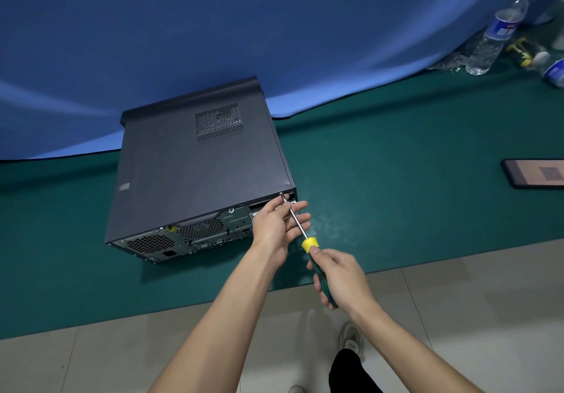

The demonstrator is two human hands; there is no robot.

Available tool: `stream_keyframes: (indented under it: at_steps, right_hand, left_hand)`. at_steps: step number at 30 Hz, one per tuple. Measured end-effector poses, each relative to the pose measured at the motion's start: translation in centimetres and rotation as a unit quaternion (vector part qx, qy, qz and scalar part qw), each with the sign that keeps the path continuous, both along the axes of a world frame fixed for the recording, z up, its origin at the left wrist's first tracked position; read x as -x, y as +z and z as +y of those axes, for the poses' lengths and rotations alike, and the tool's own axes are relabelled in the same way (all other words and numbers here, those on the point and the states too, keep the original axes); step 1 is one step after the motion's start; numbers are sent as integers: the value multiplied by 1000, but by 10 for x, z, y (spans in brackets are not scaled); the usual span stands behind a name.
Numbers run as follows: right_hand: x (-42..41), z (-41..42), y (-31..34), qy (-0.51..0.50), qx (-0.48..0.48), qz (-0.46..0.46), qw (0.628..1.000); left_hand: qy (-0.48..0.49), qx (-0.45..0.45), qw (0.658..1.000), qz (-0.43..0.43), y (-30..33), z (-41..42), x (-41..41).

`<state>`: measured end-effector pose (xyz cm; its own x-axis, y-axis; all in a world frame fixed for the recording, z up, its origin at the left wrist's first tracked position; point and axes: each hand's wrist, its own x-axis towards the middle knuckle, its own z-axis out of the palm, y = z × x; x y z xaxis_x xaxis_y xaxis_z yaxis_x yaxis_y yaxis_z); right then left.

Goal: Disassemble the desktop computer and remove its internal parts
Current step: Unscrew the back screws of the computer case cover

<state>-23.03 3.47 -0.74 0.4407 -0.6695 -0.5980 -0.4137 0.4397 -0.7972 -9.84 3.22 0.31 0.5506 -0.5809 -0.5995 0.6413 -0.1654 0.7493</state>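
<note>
A black desktop computer case lies on its side on the green table, its rear panel with vents and ports facing me. My right hand grips the green and yellow handle of a screwdriver. Its metal shaft runs up and left to a screw at the top right corner of the rear panel. My left hand is under the shaft near the tip, thumb and forefinger pinching it, the other fingers spread out straight.
A blue cloth covers the back of the table behind the case. A phone lies at the right edge. Two plastic water bottles and a small yellow object stand at the far right. The table's front edge is near my arms.
</note>
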Motion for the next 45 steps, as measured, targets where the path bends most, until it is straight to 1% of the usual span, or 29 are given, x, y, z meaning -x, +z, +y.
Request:
stream_keyframes:
  at_steps: [8,12,14,18,20,24,26,27,29,33,34,36,37,38,39,40,42,45]
  right_hand:
    - [-1,3,0,-7,-13,-4,1000]
    - [0,1,2,-17,-83,-31,996]
    - [1,1,3,-20,-133,-57,989]
    - [3,-2,3,-19,-196,-86,977]
    - [4,-2,3,-24,-250,-112,961]
    - [3,-3,5,-48,-358,-184,914]
    - [2,-2,6,-63,-387,-213,895]
    - [1,-2,6,-67,-392,-220,891]
    - [-1,-1,6,-67,-387,-214,894]
    - [-3,2,10,-64,-317,-132,937]
    - [-5,4,10,-67,-275,-104,953]
    - [-12,9,9,-57,-132,-26,989]
    - [-15,11,8,-50,-59,18,997]
    - [-17,15,6,-48,-7,54,997]
    - [-18,16,5,-49,22,75,996]
    - [-18,17,4,-49,32,82,995]
    - [-15,15,3,-36,2,56,998]
    - [-11,6,11,-3,-110,-4,994]
  left_hand:
    - [-3,-12,1000,-5,1,1,-1]
    - [-3,-19,1000,-13,2,0,-2]
    - [-2,-25,1000,-19,1,-1,-3]
    - [-1,-32,999,-29,0,-3,-3]
    - [2,-35,999,-32,-1,-4,-4]
    - [8,-40,999,-36,-4,-5,-5]
    - [10,-44,998,-43,-4,-6,-5]
    - [11,-47,998,-46,-4,-7,-5]
    - [13,-52,997,-48,-4,-8,-6]
    - [14,-56,997,-54,-5,-7,-4]
    - [14,-58,997,-57,-5,-8,-4]
    - [9,-65,996,-59,-5,-8,-1]
    - [3,-69,996,-59,-5,-8,0]
    - [-8,-74,995,-61,-4,-7,2]
    - [-22,-82,994,-69,-4,-7,3]
    - [-37,-95,991,-83,-4,-6,4]
    - [-49,-113,986,-108,-3,-5,7]
    - [-35,-98,990,-91,1,-6,9]
